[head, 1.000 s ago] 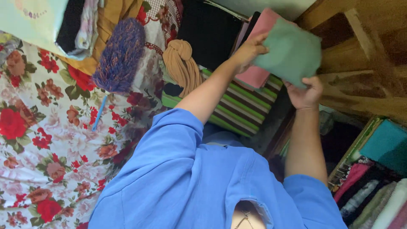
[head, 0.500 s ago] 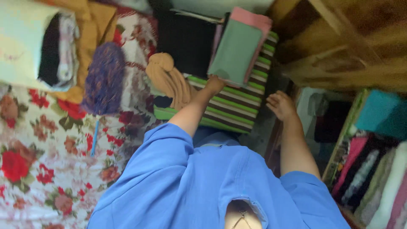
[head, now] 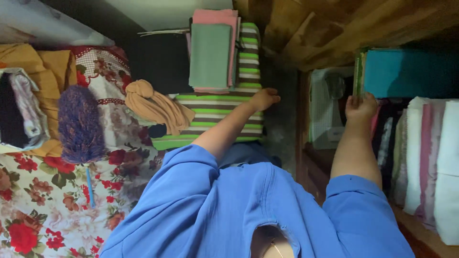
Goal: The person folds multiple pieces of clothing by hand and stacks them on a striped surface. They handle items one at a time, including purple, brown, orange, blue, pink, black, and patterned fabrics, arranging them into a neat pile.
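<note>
Folded green cloth (head: pixel 209 56) lying atop a pink cloth (head: pixel 217 16) on the striped cushion (head: pixel 217 112), left hand (head: pixel 264 99) loosely curled just below it, right hand (head: pixel 361 106) with fingers closed on folded fabrics (head: pixel 420 157) stacked in the wooden shelf (head: pixel 306 162), beneath a teal cloth (head: pixel 406 71); purple duster (head: pixel 79 124) on floral bedsheet (head: pixel 43 200).

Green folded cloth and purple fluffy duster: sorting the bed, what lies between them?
In the head view, a knotted tan cloth lies between the green folded cloth and purple fluffy duster.
</note>
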